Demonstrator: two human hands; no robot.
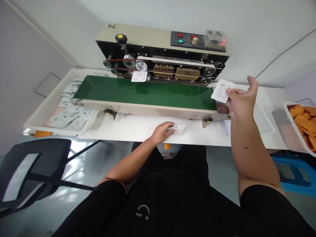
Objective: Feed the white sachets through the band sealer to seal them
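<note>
The person's left hand (161, 132) lies curled over a white printed sachet (178, 129), fingers closed down on it, gripping it against the white table (128, 130) near the table's front edge. The right hand (243, 100), raised and partly open, pinches a second white printed sachet (220, 91) by one edge, in the air above the right end of a green conveyor belt (145, 92). The belt runs along the front of a continuous band sealer (163, 54), which stands toward the far edge of the table. A third sachet (139, 76) lies at the far edge of the belt, beside the sealer's pulleys and heating blocks. The sealer's top carries a control panel (197, 41) with red and green buttons and a clear plastic box (214, 39). Past the belt's left end, a white tray (41, 113) at the table's left edge holds overlapping sachets (71, 115). Near the right edge, a shallow translucent tray (265, 118) sits just beyond the right hand, and a white tub (295, 126) holds orange pieces (302, 123). Below the table are a black chair (34, 168) on the left and a blue stool (293, 171) on the right.
</note>
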